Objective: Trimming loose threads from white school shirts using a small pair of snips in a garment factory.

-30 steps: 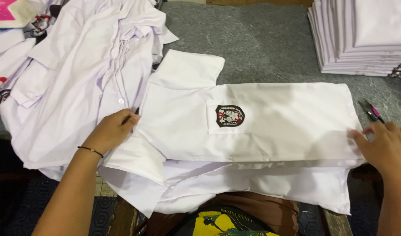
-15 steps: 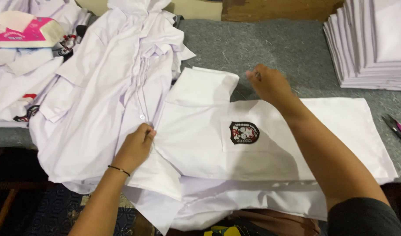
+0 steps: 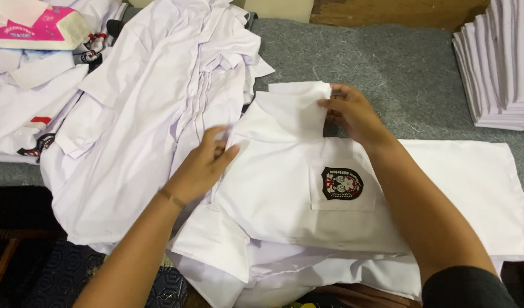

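A white shirt point(image 3: 462, 188) lies flat across the grey table, its chest pocket bearing a black, red and white badge point(image 3: 342, 183). My right hand point(image 3: 352, 114) pinches the edge of the shirt's short sleeve point(image 3: 293, 108) at the far side and lifts it a little. My left hand point(image 3: 202, 165) grips the shirt's fabric at its left shoulder, next to the heap of loose shirts. More white cloth hangs folded under the shirt at the table's near edge.
A heap of unfolded white shirts point(image 3: 148, 97) covers the left of the grey felt table point(image 3: 387, 63). A neat stack of folded white shirts point(image 3: 502, 63) stands at the far right. A pink and white packet point(image 3: 33, 25) lies at the far left.
My right hand left the shirt's right end, crossed to the sleeve and took hold of it. My left hand slid from the lower edge up to the shoulder.
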